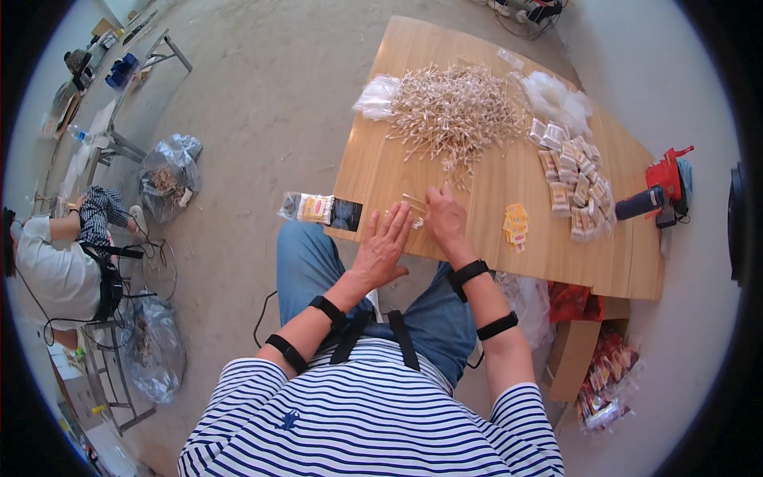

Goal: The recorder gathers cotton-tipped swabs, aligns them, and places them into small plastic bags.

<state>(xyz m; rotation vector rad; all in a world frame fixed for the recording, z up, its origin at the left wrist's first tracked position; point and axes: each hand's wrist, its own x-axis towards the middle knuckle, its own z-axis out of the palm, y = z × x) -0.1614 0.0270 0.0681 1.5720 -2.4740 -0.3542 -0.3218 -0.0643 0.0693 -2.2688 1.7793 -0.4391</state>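
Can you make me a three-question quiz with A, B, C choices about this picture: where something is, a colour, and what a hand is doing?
1. Where does the big heap of thin pale wooden sticks lie?
A. On the floor
B. On the far part of the light wooden table
C. In a box

2. What colour is the small stack of cards right of the right hand?
A. Yellow
B. Blue
C. Black

3. How is the left hand held?
A. Closed in a fist
B. Hidden under the table
C. Open, with its fingers spread at the near table edge

Answers:
1. B, the heap sits on the tabletop beyond both hands.
2. A, the cards look yellow against the wood.
3. C, the flat palm and separate fingers are plain to see.
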